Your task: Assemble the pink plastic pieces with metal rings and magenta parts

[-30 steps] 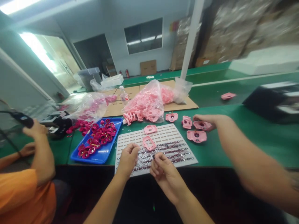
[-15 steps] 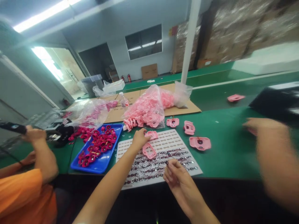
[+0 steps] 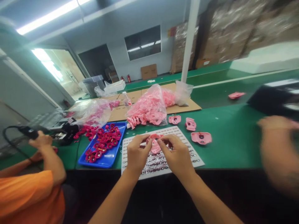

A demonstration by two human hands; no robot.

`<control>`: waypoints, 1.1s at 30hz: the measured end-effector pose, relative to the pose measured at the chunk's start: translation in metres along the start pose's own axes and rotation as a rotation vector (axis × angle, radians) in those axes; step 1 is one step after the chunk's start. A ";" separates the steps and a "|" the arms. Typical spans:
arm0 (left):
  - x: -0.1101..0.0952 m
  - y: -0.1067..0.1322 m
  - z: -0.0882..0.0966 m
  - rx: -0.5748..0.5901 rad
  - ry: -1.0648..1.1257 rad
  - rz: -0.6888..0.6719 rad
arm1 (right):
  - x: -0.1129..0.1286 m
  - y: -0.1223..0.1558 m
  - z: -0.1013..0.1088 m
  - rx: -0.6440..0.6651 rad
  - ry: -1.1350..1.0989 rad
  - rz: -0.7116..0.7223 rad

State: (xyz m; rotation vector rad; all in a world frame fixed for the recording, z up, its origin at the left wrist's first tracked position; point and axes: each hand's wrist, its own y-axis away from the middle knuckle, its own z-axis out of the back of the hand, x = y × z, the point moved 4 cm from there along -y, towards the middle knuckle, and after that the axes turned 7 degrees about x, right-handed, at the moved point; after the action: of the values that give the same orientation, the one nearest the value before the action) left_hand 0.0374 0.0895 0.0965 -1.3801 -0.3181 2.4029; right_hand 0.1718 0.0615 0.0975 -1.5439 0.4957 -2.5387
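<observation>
**Speaker 1:** While we log this desk [image 3: 229,149], what is in hand?

**Speaker 2:** Our left hand [image 3: 139,154] and right hand [image 3: 175,152], fingers [image 3: 146,140] together on a pink plastic piece [image 3: 154,147], above a white perforated sheet [image 3: 182,136].

**Speaker 1:** Step entered?

**Speaker 2:** Two-handed work on that piece. Nothing lies between it and our hands.

**Speaker 1:** Nearby?

**Speaker 2:** Pink pieces [image 3: 201,137] and a blue tray [image 3: 109,165] of magenta parts [image 3: 101,146].

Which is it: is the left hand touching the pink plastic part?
Touching. The head view shows the left hand with fingertips on the pink plastic part, which sits between it and the right hand above the white sheet.
</observation>
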 end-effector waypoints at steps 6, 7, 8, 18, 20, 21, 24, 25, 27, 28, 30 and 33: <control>-0.010 0.034 0.028 -0.053 -0.041 -0.097 | 0.020 0.008 -0.026 0.038 0.106 0.084; -0.008 0.038 0.032 -0.062 -0.045 -0.111 | 0.020 0.009 -0.028 0.048 0.093 0.079; -0.006 0.041 0.035 -0.068 -0.044 -0.118 | 0.021 0.010 -0.030 0.065 0.069 0.075; 0.011 0.061 0.062 -0.028 0.021 -0.112 | 0.026 0.008 -0.072 0.608 -0.437 -0.127; 0.016 0.062 0.070 -0.008 -0.024 -0.107 | 0.024 0.008 -0.085 0.578 -0.407 -0.130; 0.019 0.062 0.074 0.007 -0.064 -0.104 | 0.024 0.008 -0.093 0.557 -0.385 -0.124; 0.030 0.063 0.089 0.071 -0.241 -0.113 | 0.028 0.008 -0.122 0.548 -0.327 -0.075; 0.035 0.065 0.095 0.082 -0.301 -0.115 | 0.031 0.008 -0.133 0.575 -0.321 -0.056; 0.047 0.069 0.110 0.059 -0.385 -0.096 | 0.038 0.005 -0.156 0.677 -0.344 -0.029; 0.054 0.072 0.120 0.019 -0.405 -0.068 | 0.041 0.002 -0.168 0.738 -0.357 -0.017; 0.069 0.081 0.142 -0.107 -0.401 0.014 | 0.045 -0.008 -0.190 0.800 -0.310 0.015; 0.091 0.098 0.172 -0.295 -0.243 0.160 | 0.042 -0.031 -0.219 0.647 0.089 0.107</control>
State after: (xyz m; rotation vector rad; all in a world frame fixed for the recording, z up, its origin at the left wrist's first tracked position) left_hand -0.1724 0.0342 0.0754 -1.2690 -0.6719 2.7513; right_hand -0.0391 0.1248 0.0502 -1.1317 -0.2229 -2.3459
